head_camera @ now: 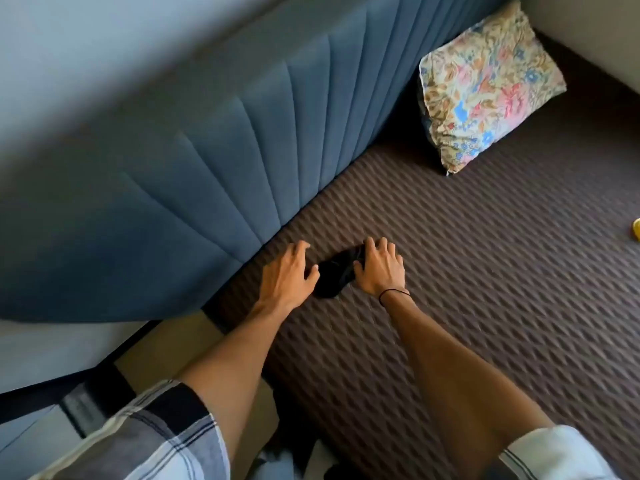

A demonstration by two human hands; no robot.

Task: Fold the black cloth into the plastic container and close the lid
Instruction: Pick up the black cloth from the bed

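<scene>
A small black cloth point(333, 276) lies bunched on the brown textured mattress point(485, 271), close to the blue headboard. My right hand point(379, 268) rests on the cloth's right end, fingers curled over it and pinching the fabric. My left hand point(287, 271) is just left of the cloth, fingers spread, with the thumb touching the cloth's edge. Part of the cloth is hidden under my right hand. No plastic container or lid is in view.
A blue padded headboard point(207, 174) runs along the mattress's left side. A floral pillow point(485, 88) leans in the far corner. A small yellow object point(636, 230) peeks in at the right edge. The floor shows at the lower left.
</scene>
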